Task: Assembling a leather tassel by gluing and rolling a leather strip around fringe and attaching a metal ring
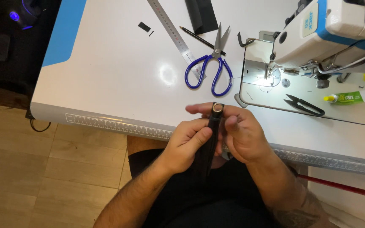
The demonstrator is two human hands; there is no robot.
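Both my hands hold a narrow black strap (213,126) upright over the front edge of the white sewing table (119,80). A small metal ring or snap (217,108) sits at the strap's top end. My left hand (186,143) grips the strap from the left, thumb pressed along it. On the other side my right hand (237,131) wraps around it, index finger stretched across behind the metal ring. The strap's lower part runs down between my hands toward my lap.
Blue-handled scissors (212,67), a steel ruler (174,36), a pencil (201,39) and a black fabric piece (201,14) lie on the table. A white sewing machine (330,29) stands at right, with black thread snips (305,105) and a green tube (349,98) beside it.
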